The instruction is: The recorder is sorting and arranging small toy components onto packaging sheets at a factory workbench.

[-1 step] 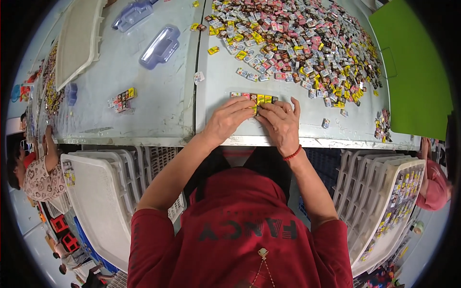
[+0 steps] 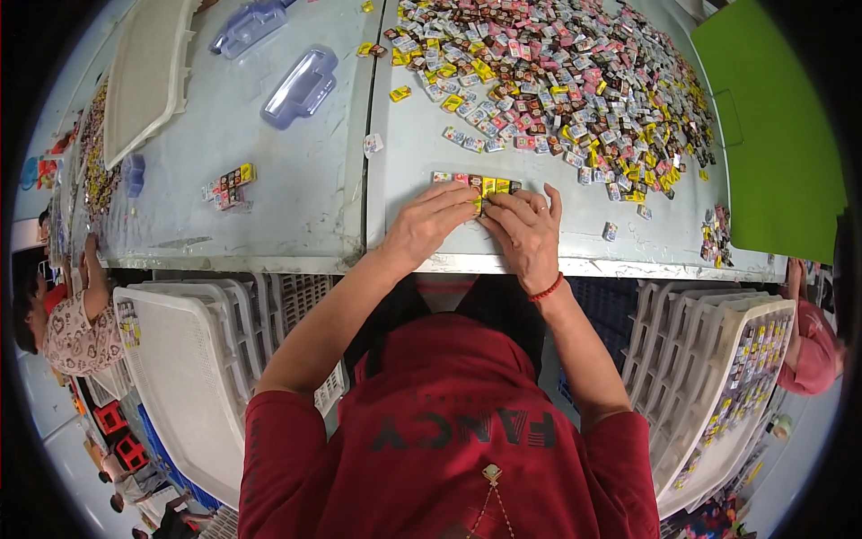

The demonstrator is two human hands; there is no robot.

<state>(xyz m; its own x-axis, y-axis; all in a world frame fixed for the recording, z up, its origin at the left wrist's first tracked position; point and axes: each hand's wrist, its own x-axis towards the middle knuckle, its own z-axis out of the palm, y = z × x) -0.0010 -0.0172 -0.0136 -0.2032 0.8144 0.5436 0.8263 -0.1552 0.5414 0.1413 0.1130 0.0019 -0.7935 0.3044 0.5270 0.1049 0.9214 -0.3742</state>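
Near the table's front edge lies a neat row of small wrapped packets (image 2: 490, 186) in red, brown, yellow and black, side by side. My left hand (image 2: 425, 225) is closed, its fingertips on the near side of the row at its left and middle. Close beside it, my right hand (image 2: 523, 232) pinches at a yellow packet in the middle with thumb and forefinger, its little finger raised. The fingers cover part of the row. Beyond my hands spreads a large heap of such packets (image 2: 557, 90), mixed pink, white, brown and yellow.
Clear plastic trays (image 2: 299, 88) and a small packet cluster (image 2: 231, 187) lie left of the table seam. A white tray (image 2: 148, 76) stands farther left. Stacked white crates (image 2: 175, 377) flank me; the right crates (image 2: 709, 386) hold packets. A green board (image 2: 772, 135) borders the right. Co-workers sit at both sides.
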